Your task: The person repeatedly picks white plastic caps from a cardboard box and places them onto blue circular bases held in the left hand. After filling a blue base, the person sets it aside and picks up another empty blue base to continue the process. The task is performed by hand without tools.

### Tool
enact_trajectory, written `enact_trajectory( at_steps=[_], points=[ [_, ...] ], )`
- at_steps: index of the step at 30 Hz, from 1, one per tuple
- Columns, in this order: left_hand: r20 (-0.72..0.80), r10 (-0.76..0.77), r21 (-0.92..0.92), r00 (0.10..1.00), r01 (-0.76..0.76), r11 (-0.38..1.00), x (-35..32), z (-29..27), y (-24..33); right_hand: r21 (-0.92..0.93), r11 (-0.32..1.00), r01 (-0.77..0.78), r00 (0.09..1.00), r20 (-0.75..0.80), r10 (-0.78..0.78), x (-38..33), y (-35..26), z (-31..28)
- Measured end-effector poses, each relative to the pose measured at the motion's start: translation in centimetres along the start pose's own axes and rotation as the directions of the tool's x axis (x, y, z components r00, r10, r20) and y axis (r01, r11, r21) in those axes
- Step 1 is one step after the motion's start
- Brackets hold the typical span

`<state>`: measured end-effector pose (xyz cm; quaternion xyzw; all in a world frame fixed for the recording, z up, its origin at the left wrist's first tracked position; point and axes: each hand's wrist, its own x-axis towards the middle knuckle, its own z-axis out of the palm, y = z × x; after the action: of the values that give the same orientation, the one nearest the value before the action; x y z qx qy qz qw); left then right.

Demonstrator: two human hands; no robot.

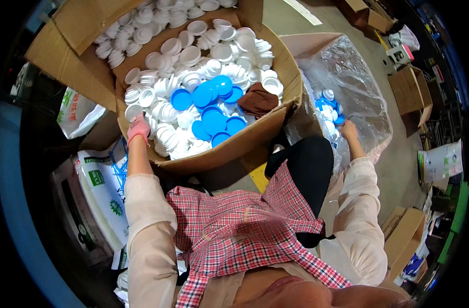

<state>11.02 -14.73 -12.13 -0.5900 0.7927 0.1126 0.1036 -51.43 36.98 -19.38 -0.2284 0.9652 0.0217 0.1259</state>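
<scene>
While the left hand [138,127], in a pink glove, rested on the white plastic caps [165,136] at the near edge of the big round cardboard box [229,146], its grip could not be made out. Beside the box, the bare right hand [349,131] reached into the clear plastic bag [357,87] of blue and white caps [329,110], fingers curled, hold unclear.

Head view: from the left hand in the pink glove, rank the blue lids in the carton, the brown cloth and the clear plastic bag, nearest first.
From the left hand at the carton's left edge:
1. Blue lids, mid-carton among the white ones.
2. Brown cloth, by the carton's right wall.
3. Clear plastic bag, outside the carton on the right, where the right hand reaches.
</scene>
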Motion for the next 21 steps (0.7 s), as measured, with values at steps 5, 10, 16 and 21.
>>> enact_trajectory(
  at_steps=[5,10,16,21],
  points=[
    [-0.051,-0.017,-0.054,0.999,0.014,0.998,-3.1,-1.2,3.1,0.234,0.798,0.555,0.826,-0.267,-0.496,-4.2,-18.0,-11.3],
    [-0.252,0.121,-0.153,0.96,-0.163,0.975,-6.9,-2.9,9.2,0.042,0.35,0.936,0.352,-0.148,-0.924,-8.0,-36.1,-7.6],
    [-0.093,0.319,-0.806,0.943,-0.26,0.533,-8.3,-3.4,12.3,-0.409,0.352,0.842,0.365,-0.048,-0.93,-7.3,-42.3,-1.2],
    [0.427,0.41,-0.742,0.806,0.571,-0.35,-10.0,-3.5,12.7,0.126,0.431,0.894,0.41,0.16,-0.898,-14.3,-45.2,-11.1]
  ],
)
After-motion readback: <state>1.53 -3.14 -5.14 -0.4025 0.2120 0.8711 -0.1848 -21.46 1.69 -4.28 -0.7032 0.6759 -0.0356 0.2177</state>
